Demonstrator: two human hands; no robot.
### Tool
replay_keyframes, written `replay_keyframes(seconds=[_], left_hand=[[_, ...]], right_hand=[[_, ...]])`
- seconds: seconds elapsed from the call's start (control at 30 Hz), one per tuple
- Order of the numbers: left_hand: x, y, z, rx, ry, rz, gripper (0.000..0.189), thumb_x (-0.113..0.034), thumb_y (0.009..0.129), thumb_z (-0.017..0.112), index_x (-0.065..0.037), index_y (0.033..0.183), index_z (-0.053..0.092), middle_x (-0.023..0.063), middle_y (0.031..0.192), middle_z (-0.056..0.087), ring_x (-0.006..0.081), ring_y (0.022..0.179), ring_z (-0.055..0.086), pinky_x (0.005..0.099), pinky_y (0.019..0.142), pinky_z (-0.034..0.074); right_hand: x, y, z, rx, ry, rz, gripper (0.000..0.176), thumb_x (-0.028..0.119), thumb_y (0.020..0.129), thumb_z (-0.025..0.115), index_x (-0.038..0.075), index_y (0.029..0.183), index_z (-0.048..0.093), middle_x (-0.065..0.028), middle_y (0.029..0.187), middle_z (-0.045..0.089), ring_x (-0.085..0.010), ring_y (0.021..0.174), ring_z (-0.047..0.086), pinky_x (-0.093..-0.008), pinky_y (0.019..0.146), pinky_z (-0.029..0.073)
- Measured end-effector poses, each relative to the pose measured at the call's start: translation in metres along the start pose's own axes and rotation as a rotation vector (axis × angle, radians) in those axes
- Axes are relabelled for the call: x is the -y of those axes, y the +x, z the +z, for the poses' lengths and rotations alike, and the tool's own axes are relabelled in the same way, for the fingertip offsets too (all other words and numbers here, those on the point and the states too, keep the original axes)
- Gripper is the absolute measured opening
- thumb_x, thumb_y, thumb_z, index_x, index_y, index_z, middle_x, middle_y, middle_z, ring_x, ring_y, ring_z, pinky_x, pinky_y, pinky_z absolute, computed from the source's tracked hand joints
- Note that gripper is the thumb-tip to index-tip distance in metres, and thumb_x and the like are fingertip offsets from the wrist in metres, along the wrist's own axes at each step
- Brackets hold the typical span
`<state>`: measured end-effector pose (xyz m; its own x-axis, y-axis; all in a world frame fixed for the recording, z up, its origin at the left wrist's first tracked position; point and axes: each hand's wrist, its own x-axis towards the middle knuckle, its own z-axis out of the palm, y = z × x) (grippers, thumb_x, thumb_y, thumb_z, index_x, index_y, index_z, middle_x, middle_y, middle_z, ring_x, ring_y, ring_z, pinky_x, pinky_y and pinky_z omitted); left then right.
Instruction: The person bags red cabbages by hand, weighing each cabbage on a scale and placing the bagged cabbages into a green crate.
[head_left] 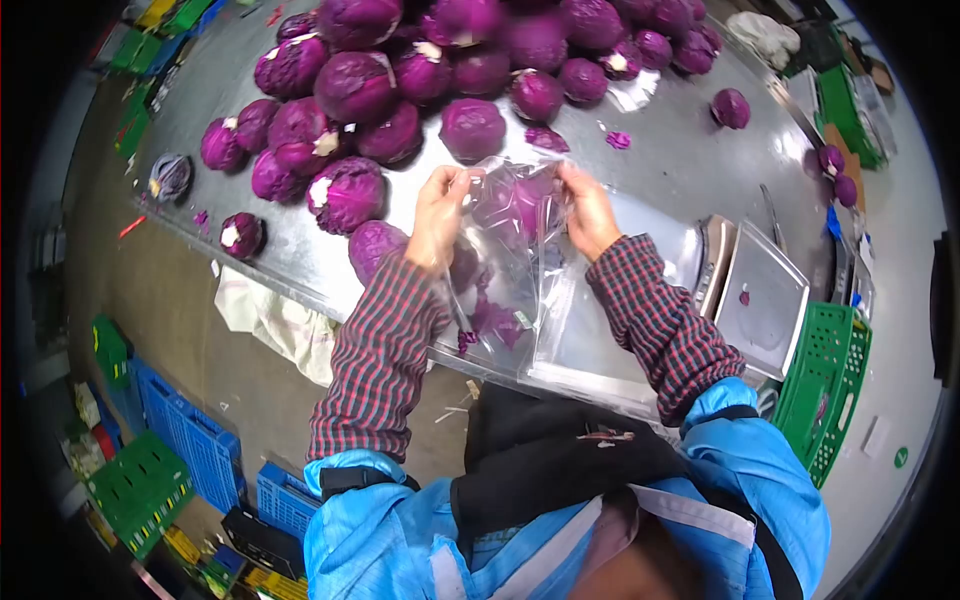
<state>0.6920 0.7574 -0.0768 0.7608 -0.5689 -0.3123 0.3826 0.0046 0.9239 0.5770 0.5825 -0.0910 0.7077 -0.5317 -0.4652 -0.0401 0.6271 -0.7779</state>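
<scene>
A clear plastic bag [505, 250] hangs between my two hands over the front part of the metal table [660, 150]. My left hand [438, 215] pinches the bag's left upper edge, and my right hand [588, 208] pinches its right upper edge. Purple shows through the film; whether it lies inside or behind the bag I cannot tell. Just beyond the bag sits a red cabbage [473, 129], and another cabbage [376, 250] rests beside my left wrist. Below the bag, purple leaf scraps [467, 341] lie near the table's front edge.
Many red cabbages [357, 87] are heaped at the back and left. A scale [713, 262] with a tilted metal tray [762, 295] stands right of my right forearm, near a green crate [822, 385]. A knife [773, 215] lies behind the tray. Blue crates [185, 420] stand on the floor at left.
</scene>
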Motion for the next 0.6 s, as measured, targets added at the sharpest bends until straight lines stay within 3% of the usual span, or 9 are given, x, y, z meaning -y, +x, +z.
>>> replay_keyframes(seconds=[0.13,0.17,0.23,0.3,0.37,0.4,0.5,0.57,0.6], left_hand=[[-0.052,-0.043,0.032,0.46,-0.522,0.045,0.013,-0.015,0.096,0.054,-0.003,0.1,0.056,0.0139,0.114,0.061,0.014,0.085,0.062,0.033,0.083,0.052],[-0.066,-0.058,0.042,0.548,-0.395,-0.004,0.012,-0.013,0.096,0.053,-0.002,0.098,0.055,0.0152,0.11,0.061,0.0154,0.083,0.062,0.0319,0.079,0.051],[-0.084,-0.076,0.055,0.812,-0.179,0.285,0.009,-0.01,0.094,0.054,-0.001,0.095,0.055,0.0147,0.105,0.061,0.0163,0.081,0.061,0.0309,0.076,0.05],[-0.104,-0.087,0.06,0.81,0.06,0.539,0.004,-0.003,0.089,0.056,0.0,0.089,0.058,0.0119,0.091,0.064,0.0193,0.084,0.061,0.0308,0.077,0.048],[-0.104,-0.09,0.062,0.779,0.203,0.621,0.002,-0.002,0.088,0.057,-0.001,0.088,0.059,0.0103,0.089,0.064,0.0204,0.086,0.061,0.0309,0.078,0.048],[-0.099,-0.094,0.066,0.782,0.278,0.653,0.008,-0.009,0.093,0.054,-0.004,0.087,0.055,0.0079,0.082,0.06,0.0192,0.073,0.06,0.0442,0.096,0.042],[-0.083,-0.106,0.077,0.816,0.502,0.77,0.006,-0.007,0.091,0.054,-0.003,0.086,0.055,0.0086,0.081,0.061,0.0206,0.077,0.061,0.045,0.098,0.041],[-0.069,-0.108,0.085,0.766,0.53,0.734,0.003,-0.001,0.086,0.058,-0.002,0.085,0.055,0.0077,0.081,0.062,0.0206,0.083,0.062,0.0442,0.099,0.041],[-0.064,-0.11,0.09,0.769,0.574,0.775,0.003,-0.001,0.085,0.058,-0.002,0.085,0.055,0.0083,0.082,0.061,0.0232,0.084,0.061,0.0412,0.096,0.042]], right_hand=[[0.093,-0.063,-0.005,0.337,0.174,-0.162,0.025,0.019,0.089,0.061,-0.004,0.101,0.063,-0.0126,0.093,0.067,-0.0189,0.081,0.063,-0.0338,0.075,0.051],[0.121,-0.091,0.0,0.404,0.187,-0.139,0.024,0.018,0.088,0.062,-0.004,0.098,0.065,-0.0129,0.091,0.068,-0.0191,0.081,0.063,-0.0341,0.074,0.05],[0.165,-0.122,-0.007,0.915,-0.386,-0.483,0.021,0.018,0.085,0.063,-0.002,0.088,0.067,-0.0133,0.088,0.067,-0.0216,0.078,0.062,-0.0345,0.068,0.049],[0.217,-0.17,-0.005,0.993,-0.939,-0.657,0.021,0.02,0.081,0.065,-0.001,0.081,0.067,-0.012,0.082,0.066,-0.0244,0.073,0.061,-0.035,0.064,0.047],[0.21,-0.193,-0.033,0.856,-1.029,-0.71,0.024,0.022,0.08,0.066,-0.002,0.08,0.066,-0.012,0.077,0.064,-0.0264,0.069,0.059,-0.0354,0.062,0.046],[0.203,-0.206,-0.048,0.773,-1.163,-0.737,0.022,0.02,0.08,0.065,-0.002,0.079,0.065,-0.0125,0.075,0.063,-0.0268,0.068,0.058,-0.0359,0.062,0.046],[0.191,-0.231,-0.072,0.696,-1.265,-0.809,0.017,0.014,0.079,0.065,-0.003,0.081,0.065,-0.0146,0.074,0.059,-0.0296,0.067,0.057,-0.0373,0.06,0.045],[0.159,-0.239,-0.103,0.461,-1.221,-0.627,0.015,0.011,0.076,0.067,-0.002,0.083,0.064,-0.0138,0.073,0.058,-0.0309,0.067,0.056,-0.0367,0.061,0.045],[0.155,-0.243,-0.107,0.488,-1.271,-0.741,0.014,0.008,0.074,0.068,-0.002,0.083,0.065,-0.0129,0.073,0.059,-0.0306,0.068,0.057,-0.0366,0.062,0.046]])
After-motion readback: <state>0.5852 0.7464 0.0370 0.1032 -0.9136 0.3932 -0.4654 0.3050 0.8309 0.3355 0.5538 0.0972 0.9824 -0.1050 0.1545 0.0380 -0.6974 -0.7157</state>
